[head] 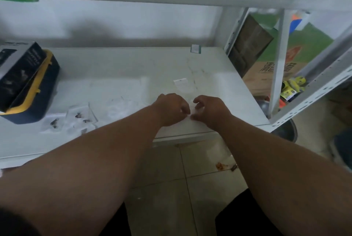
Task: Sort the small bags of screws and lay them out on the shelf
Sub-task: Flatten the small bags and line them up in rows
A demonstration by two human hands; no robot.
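Both my hands meet over the white shelf (133, 68) near its front right. My left hand (171, 109) and my right hand (208, 110) have curled fingers that pinch a small clear bag (191, 109) between them; the blurred bag is hard to make out. Several clear bags with dark screws (78, 117) lie in a loose pile at the front left of the shelf. More clear bags (122, 106) lie just left of my left hand. A bag with a white label (181, 83) lies flat behind my hands.
A dark box with a yellow rim (24, 81) stands at the shelf's left end. A small green-edged card (195, 48) sits at the back right. White shelf uprights (278, 68), cardboard boxes and packaged goods (291, 87) are to the right. Tiled floor lies below.
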